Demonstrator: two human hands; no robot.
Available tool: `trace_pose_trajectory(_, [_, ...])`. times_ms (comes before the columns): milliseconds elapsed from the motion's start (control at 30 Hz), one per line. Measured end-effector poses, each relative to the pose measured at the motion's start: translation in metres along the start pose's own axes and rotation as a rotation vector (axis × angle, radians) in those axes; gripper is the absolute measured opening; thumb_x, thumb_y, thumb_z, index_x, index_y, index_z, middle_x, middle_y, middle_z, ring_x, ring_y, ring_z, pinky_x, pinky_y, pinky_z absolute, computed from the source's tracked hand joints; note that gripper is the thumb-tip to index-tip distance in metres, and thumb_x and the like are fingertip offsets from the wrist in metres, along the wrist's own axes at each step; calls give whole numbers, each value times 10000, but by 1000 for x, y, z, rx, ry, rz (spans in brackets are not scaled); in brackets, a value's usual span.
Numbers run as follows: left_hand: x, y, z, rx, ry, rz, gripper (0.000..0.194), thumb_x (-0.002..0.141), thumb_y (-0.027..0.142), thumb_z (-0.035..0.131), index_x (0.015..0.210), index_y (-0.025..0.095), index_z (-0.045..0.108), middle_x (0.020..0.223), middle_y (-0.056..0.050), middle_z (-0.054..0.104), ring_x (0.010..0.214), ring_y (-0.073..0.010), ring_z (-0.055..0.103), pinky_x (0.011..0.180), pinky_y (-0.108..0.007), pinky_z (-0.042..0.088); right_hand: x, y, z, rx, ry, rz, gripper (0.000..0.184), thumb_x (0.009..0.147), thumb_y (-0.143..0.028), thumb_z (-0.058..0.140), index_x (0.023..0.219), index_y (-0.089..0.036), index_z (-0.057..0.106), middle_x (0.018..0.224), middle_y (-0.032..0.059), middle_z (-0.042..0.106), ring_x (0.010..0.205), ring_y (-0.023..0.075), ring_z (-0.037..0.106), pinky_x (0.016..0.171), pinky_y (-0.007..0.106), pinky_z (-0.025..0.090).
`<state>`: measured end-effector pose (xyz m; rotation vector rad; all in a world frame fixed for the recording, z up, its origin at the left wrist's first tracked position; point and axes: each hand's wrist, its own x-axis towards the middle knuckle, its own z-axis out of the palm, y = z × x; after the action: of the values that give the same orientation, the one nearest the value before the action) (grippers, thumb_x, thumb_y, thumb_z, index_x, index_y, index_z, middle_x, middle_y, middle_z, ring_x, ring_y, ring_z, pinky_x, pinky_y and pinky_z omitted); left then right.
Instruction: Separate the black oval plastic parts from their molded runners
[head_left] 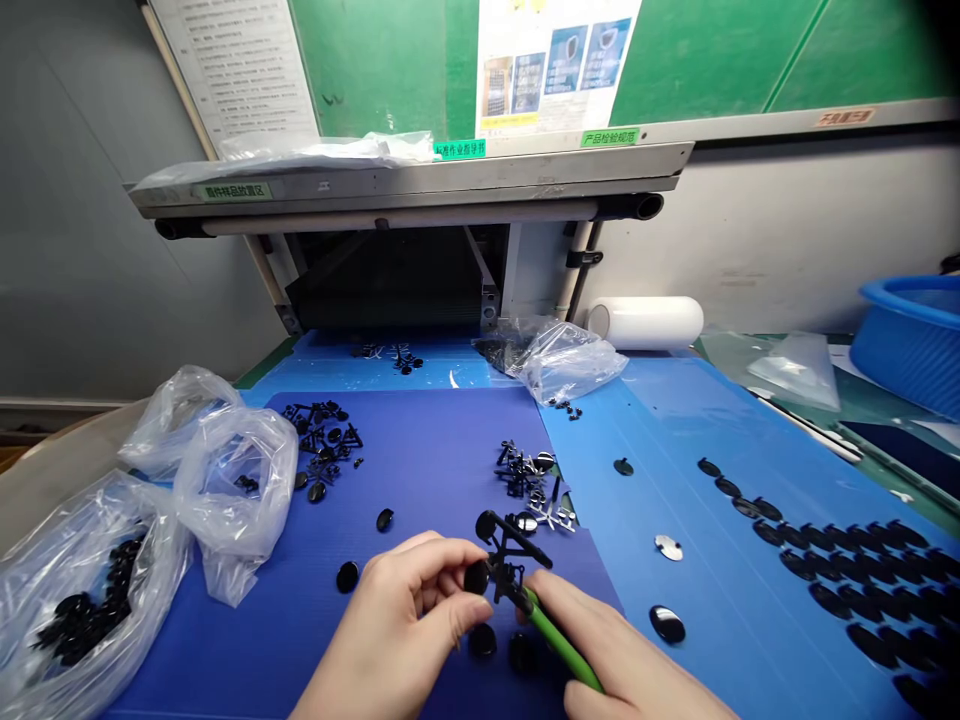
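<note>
Both hands meet low in the view over the dark blue mat [420,470]. The left hand [397,625] pinches a black plastic frame [504,560] between thumb and fingertips, right at one of the round black discs still joined to it. The right hand [622,660] is closed around green-handled cutters [559,645], whose tip sits against the frame's stem; whether the blades are closed on the plastic is hard to tell from this angle.

That frame looks light, thin and stiff, with slender branches that would likely snap rather than bend, so it is probably best held close to the joint being worked, by the disc's edge and not its glossy face, which looks slippery and easy to mark.

Two loose discs [482,640] lie on the mat just under the hands, and others sit nearby to the left. A small heap of bare frames [529,480] lies just beyond, with a second heap [322,430] further left. Clear plastic bags [225,480] stand at the left edge, one holding many black pieces. To the right, on the lighter blue sheet [675,420], finished discs lie in rows [847,580]. At the back stands a white roll [645,322], and at the far right a blue basin [911,335].
</note>
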<state>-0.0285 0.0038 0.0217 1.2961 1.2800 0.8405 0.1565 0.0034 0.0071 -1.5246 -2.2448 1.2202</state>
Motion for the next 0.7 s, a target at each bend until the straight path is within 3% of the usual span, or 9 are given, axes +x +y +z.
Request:
trace_pose_trajectory(267, [38,-9,-22,31,-45,-7,213,698,207,563,892,120,584,618,25,502,557,-108,470,556,-238,406,37,0,-6,61,-16,22,203,644,-91,363,779,-205,462,774,21,540,752,204,484,623,297,321])
trace_pose_trajectory(433, [58,-19,-34,156,4,41,194,684,220,569,851,127,601,626,12,520,576,-128,481,574,-259,416,64,6,-5,177,-10,9,114,615,-85,394,636,-198,396,643,-19,463,626,153,415,554,268,277])
trace_pose_trajectory(567, [49,-24,-32,330,152,138,157,688,189,581,844,185,597,710,11,535,640,-139,495,622,-261,399,67,5,-4,303,-3,0,148,613,-66,361,666,-202,380,584,-50,392,533,113,358,492,241,263])
trace_pose_trajectory(700, [24,-21,-18,409,142,196,162,725,170,550,870,238,572,713,36,524,615,-115,505,581,-220,408,54,-3,3,529,18,-57,69,746,-149,392,787,-205,399,740,-31,468,575,97,401,533,232,329])
